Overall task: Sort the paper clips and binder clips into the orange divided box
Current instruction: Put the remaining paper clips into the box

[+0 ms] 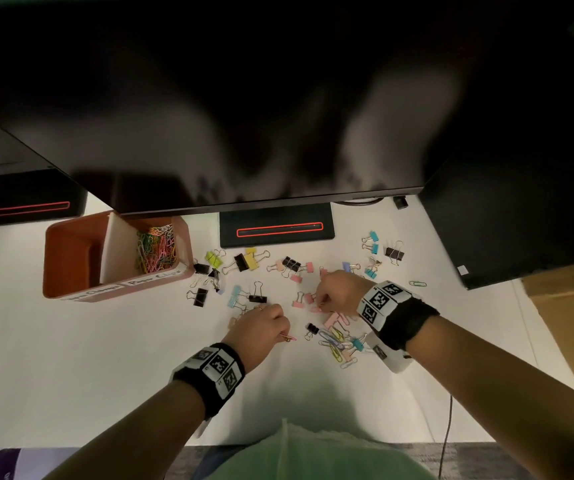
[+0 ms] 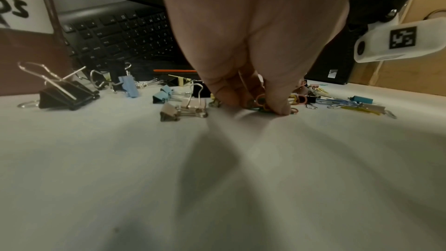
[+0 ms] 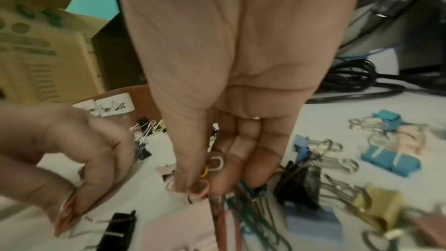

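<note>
White desk (image 1: 71,358) under a dark monitor (image 1: 244,116), with binder clips (image 1: 254,259) and paper clips (image 1: 334,342) scattered across the middle. Orange divided box (image 1: 71,258) sits at the left, its right compartment holding a heap of coloured paper clips (image 1: 155,249), its left compartment bare as far as visible. Left hand (image 1: 261,323) pinches a few paper clips against the desk, fingers curled; right hand (image 1: 339,292) also grips several paper clips between thumb and fingers just beside it.

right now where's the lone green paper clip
In the head view the green paper clip lies alone on the white desk, far right, beyond the right hand and below the black binder clip.
</note>
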Tool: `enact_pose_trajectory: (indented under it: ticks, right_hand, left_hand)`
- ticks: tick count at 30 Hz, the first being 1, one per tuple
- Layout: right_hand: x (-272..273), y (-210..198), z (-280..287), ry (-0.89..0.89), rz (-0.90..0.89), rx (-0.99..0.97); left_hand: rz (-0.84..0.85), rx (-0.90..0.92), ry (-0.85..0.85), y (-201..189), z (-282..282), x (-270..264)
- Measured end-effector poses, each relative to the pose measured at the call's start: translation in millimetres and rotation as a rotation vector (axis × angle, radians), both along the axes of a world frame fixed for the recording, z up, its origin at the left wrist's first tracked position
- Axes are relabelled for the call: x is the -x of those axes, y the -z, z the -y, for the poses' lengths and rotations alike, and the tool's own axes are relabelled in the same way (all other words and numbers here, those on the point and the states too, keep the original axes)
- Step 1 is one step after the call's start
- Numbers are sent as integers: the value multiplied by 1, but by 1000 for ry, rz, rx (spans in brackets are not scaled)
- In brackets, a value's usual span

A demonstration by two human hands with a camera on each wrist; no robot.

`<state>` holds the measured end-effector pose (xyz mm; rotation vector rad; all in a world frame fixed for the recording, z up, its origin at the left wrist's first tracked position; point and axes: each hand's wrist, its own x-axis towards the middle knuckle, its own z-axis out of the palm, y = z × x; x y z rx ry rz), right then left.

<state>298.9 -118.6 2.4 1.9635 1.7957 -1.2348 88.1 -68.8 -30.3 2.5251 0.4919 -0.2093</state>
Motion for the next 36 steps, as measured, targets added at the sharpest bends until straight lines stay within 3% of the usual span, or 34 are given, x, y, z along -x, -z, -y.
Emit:
enact_pose_trajectory:
  ticks: [4,8,12,19,22,26,32,36]
  right_hand:
    - [-7,-2,7,62,-33,-58]
    - [-6,0,15,32,-27,-72]
    - [-1,0,17,-7,-3,-89]
    - [12,-3,8,-55,75,-1]
    - [17,-1,4,-84,131,1]
    - [25,1,5,-105,151,-34]
    - [33,-8,-9,-61,114,-13]
    - [55,-35,-42,35,60,-195]
  left_hand:
    - [-5,-75,56,1,0,3]
    - [28,34,-18,5,-2,6]
    - [-41,46,-20,4,-2,2]
    - [-28,-33,15,15,1,6]
    - [-15,18,-53,8,-2,11]
    - [137,89,-154,-17,-13,30]
    - [264,92,-415,-61,-60,81]
    - [308,17,-597,-88,-106,112]
